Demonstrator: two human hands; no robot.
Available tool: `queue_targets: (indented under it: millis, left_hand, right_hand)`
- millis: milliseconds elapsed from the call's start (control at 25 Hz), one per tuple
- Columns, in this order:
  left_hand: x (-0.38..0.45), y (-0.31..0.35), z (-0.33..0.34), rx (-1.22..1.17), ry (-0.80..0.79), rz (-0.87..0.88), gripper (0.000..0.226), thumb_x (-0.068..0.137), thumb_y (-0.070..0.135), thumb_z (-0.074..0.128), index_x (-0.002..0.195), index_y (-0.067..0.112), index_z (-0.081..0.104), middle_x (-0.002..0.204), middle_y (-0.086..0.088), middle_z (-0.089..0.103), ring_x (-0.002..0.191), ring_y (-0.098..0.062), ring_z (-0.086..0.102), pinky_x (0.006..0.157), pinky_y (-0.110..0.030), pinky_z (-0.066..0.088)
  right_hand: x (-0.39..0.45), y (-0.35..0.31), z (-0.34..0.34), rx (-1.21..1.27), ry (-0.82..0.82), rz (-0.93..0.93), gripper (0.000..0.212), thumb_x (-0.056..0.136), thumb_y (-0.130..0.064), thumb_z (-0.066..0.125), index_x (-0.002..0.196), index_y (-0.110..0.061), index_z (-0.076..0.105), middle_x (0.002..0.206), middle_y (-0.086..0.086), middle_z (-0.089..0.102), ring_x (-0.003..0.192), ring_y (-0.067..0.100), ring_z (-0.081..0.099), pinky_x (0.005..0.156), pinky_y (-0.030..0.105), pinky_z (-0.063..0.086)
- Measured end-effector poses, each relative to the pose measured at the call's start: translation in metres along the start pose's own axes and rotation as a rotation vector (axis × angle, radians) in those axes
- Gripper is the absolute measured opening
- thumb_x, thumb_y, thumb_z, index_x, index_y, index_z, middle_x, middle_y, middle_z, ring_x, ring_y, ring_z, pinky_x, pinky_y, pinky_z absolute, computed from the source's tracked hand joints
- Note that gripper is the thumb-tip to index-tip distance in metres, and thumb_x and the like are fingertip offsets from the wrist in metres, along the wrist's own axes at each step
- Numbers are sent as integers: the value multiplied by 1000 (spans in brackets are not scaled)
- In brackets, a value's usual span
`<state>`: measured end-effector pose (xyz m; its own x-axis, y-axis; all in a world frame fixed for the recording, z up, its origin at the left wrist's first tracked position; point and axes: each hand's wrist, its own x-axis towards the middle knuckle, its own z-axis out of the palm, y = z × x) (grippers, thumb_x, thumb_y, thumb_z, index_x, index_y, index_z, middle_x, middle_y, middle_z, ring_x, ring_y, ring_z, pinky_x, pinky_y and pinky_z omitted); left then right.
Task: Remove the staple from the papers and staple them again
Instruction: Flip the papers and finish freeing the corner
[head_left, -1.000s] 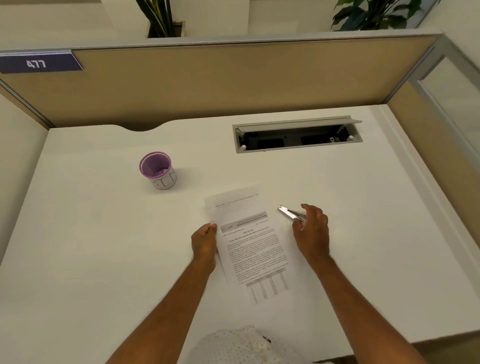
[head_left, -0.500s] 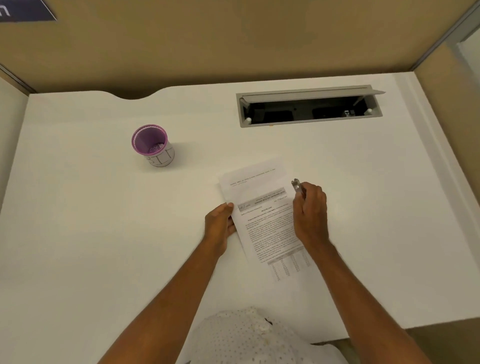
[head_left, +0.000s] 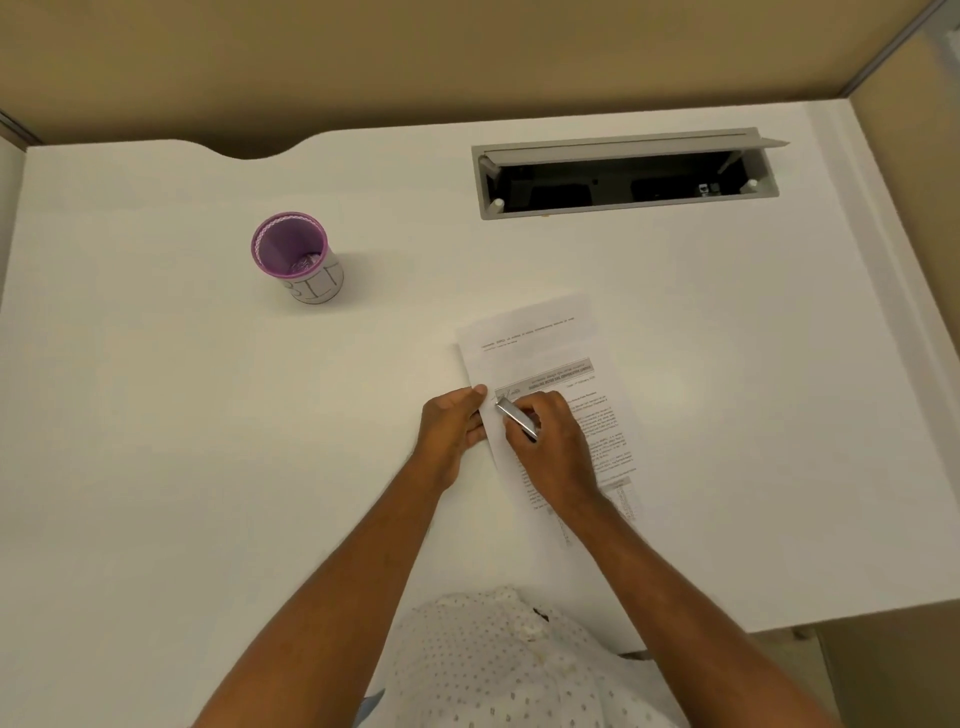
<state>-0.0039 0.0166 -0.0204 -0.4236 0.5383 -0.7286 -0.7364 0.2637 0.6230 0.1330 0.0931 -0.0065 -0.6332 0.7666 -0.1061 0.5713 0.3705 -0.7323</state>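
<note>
The printed papers (head_left: 540, 353) lie tilted on the white desk (head_left: 208, 467), their top end folded or curled toward me. My left hand (head_left: 452, 431) presses and pinches their left edge. My right hand (head_left: 550, 447) rests on the sheets and grips a small silver metal stapler (head_left: 517, 420), whose tip points at the left margin right beside my left thumb. The staple itself is too small to make out.
A purple-rimmed mesh cup (head_left: 298, 257) stands at the back left with small bits inside. An open grey cable hatch (head_left: 628, 179) is sunk into the desk at the back right. Beige partition walls (head_left: 467, 57) close off the back and right.
My right hand picked the silver stapler up from the desk right of the papers and carried it left across the sheets to their left edge. My head has tilted down and closer.
</note>
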Motion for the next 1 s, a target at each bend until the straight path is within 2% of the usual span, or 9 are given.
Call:
queue_targets:
  millis: [160, 320, 520, 720, 880, 1000]
  left_hand:
    - [2, -2, 0, 4, 14, 4, 33, 100, 23, 66, 120, -2, 70, 111, -17, 79, 103, -32, 76, 86, -39, 64]
    - [4, -3, -1, 8, 22, 4, 31, 99, 24, 67, 118, -1, 72, 109, -16, 79, 103, -32, 76, 89, -41, 63]
    - [6, -4, -1, 9, 18, -1, 29, 99, 23, 67, 115, 0, 73, 108, -16, 79, 101, -31, 76, 91, -43, 62]
    - [6, -3, -1, 2, 28, -3, 21, 100, 22, 65, 108, 6, 75, 101, -12, 81, 93, -27, 78, 84, -39, 65]
    - [8, -4, 0, 37, 66, 0, 29, 100, 23, 66, 117, 1, 72, 105, -16, 80, 95, -30, 78, 83, -40, 65]
    - [9, -5, 1, 58, 74, 12, 32, 100, 24, 65, 120, -1, 71, 108, -19, 79, 100, -34, 77, 87, -45, 64]
  right_hand:
    - [3, 2, 4, -35, -3, 25, 19, 92, -31, 71, 104, -19, 63, 96, -6, 61, 75, 10, 59, 58, 11, 40]
    - [4, 0, 6, -76, 17, 35, 21, 92, -36, 71, 103, -20, 63, 95, -6, 61, 73, 11, 59, 56, 16, 43]
    - [7, -4, 10, -55, 49, 29, 20, 93, -35, 71, 99, -18, 62, 92, -6, 59, 69, 10, 57, 54, 13, 38]
    - [6, -3, 13, 33, 45, 42, 20, 93, -32, 71, 105, -17, 65, 97, -3, 63, 78, 10, 60, 61, 14, 47]
    - [8, 0, 13, 96, 23, 115, 25, 96, -40, 66, 110, -19, 67, 102, -5, 67, 86, 10, 64, 70, 24, 58]
    - [10, -2, 14, 59, -5, 140, 29, 98, -48, 59, 114, -25, 66, 104, -10, 70, 89, 8, 65, 73, 25, 56]
